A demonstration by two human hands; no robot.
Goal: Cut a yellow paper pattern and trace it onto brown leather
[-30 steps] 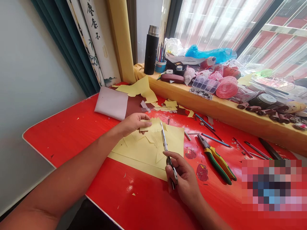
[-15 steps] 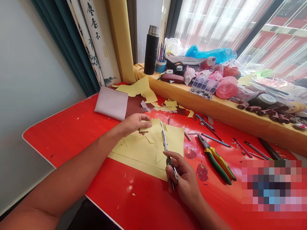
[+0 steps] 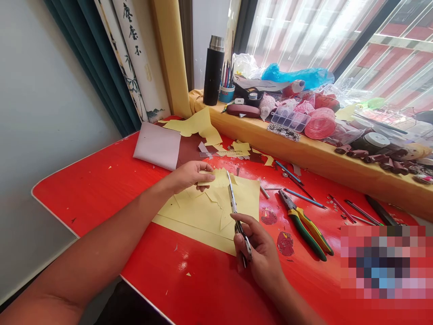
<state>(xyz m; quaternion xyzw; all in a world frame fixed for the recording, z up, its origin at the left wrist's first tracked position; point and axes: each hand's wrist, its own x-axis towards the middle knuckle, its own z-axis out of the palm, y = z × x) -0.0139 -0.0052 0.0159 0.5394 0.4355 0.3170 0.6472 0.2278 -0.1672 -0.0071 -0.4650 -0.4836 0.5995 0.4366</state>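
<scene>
Between the thumb and fingers of my left hand [image 3: 194, 176] is a small piece of yellow paper [image 3: 221, 177], held above the table; its far edge looks jagged. My right hand [image 3: 259, 248] grips a pair of scissors [image 3: 233, 203] by the handles, with the blades pointing away from me and their tips at the right end of that piece. Under both hands lie larger yellow paper sheets [image 3: 203, 232], with several cut pieces on top. I cannot tell whether the blades touch the held paper.
Pliers with green and yellow handles [image 3: 307, 230] lie right of the scissors, near several pencils [image 3: 306, 197]. Paper scraps [image 3: 237, 149] and a pale folded sheet [image 3: 158, 144] are at the back. A black flask [image 3: 213, 72] stands on the crowded sill. A blurred patch covers the lower right.
Almost nothing differs. Both hands, the scissors and the held paper stay in nearly the same place.
</scene>
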